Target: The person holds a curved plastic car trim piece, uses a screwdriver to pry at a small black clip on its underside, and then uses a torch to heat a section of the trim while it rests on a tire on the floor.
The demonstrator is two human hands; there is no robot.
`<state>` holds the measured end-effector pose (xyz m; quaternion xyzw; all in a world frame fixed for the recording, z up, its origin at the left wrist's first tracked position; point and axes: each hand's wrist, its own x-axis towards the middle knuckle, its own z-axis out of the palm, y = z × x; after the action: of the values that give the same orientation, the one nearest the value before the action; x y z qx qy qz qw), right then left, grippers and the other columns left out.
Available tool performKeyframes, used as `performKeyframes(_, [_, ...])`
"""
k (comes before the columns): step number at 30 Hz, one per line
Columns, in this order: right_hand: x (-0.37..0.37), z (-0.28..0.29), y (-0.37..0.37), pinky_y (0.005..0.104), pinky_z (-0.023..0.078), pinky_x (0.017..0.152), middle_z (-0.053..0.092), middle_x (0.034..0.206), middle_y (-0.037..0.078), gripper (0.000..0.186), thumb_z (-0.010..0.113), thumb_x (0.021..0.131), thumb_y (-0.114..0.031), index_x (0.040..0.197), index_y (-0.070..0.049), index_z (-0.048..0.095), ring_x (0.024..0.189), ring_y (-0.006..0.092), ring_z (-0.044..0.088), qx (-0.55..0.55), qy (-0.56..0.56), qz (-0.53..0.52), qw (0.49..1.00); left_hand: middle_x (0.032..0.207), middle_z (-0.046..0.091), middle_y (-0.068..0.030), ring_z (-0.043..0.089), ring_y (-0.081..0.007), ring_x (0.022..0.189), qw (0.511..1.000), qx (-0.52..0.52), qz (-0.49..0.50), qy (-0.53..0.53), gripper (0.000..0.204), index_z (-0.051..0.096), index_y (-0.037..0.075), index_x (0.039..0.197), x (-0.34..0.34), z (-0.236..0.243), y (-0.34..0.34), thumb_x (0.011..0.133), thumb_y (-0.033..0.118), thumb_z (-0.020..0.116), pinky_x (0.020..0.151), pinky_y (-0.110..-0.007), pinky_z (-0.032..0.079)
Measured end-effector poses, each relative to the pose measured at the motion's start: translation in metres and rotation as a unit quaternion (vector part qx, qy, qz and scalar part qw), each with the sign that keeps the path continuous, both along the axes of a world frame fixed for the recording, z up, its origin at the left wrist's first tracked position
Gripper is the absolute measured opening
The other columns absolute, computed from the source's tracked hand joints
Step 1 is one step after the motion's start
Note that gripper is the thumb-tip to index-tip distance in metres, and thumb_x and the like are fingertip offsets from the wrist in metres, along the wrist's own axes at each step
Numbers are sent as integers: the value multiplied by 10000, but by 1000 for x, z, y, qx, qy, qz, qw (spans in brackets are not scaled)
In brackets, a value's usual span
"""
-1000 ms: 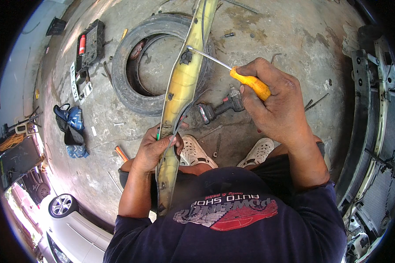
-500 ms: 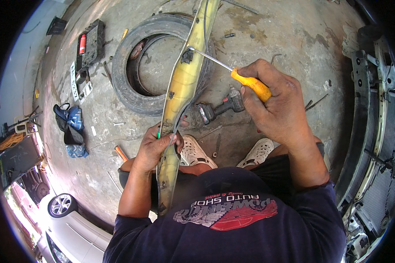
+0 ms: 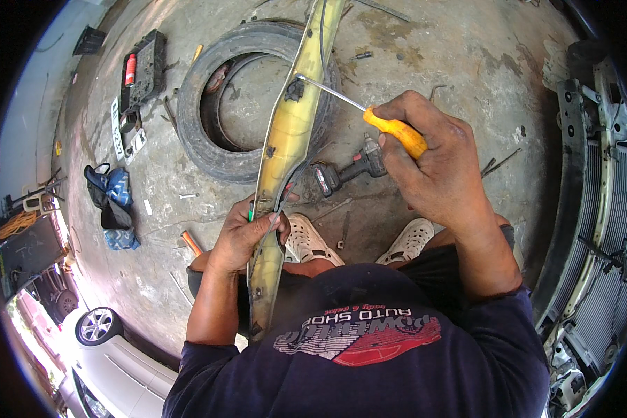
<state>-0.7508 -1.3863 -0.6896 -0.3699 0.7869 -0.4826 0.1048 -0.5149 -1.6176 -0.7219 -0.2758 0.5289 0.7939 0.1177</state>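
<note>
Over the concrete floor, a long yellowish strip slants away from the wearer's body, its upper stretch passing above the right side of a tyre lying flat. Whether the strip rests on that tyre cannot be determined.

Left hand: closed around the strip's lower part, thumb on top, fingers wrapping beneath. Right hand: fingers and thumb gripping the orange handle of a screwdriver. The blade reaches across to the upper edge of a dark patch on the strip — actual contact is too small to confirm.

Assessment of method: the left hold appears sound but sits well below the tip, so the strip may flex or twist under load; support nearer the patch would serve better. A low blade angle and short, measured pressure are advisable. The dark cable beside the patch should be kept out of the blade's path — a slip could nick it. The cordless power tool lies clear below the blade, near the right hand.
</note>
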Motion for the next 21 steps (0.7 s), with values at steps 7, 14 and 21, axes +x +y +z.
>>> performKeyframes(7, [0, 0, -1, 314, 524, 685, 656, 819, 107, 203, 699, 883, -12, 1086, -8, 693, 691, 189, 644, 6, 18, -4, 1000, 854, 660, -71, 644, -181, 772, 1000, -6, -2, -5, 476, 611, -85, 1388, 0, 1, 0, 1014, 198, 691, 744, -303, 516])
performKeyframes(14, [-1, 1, 1, 297, 512, 685, 657, 815, 71, 195, 691, 904, -6, 1098, -22, 699, 709, 135, 626, 2, -20, -6, 1000, 845, 636, -51, 641, -185, 770, 1000, 3, 13, 1, 483, 598, -94, 1390, -2, 0, 1, 1020, 199, 698, 733, -308, 512])
performKeyframes(21, [-3, -1, 2, 288, 493, 675, 637, 806, 59, 188, 687, 906, -8, 1093, -21, 696, 705, 118, 601, -3, -33, -5, 999, 853, 651, -62, 641, -197, 759, 1000, 16, 21, 5, 496, 589, -97, 1402, 0, -4, 1, 1015, 191, 703, 731, -316, 514])
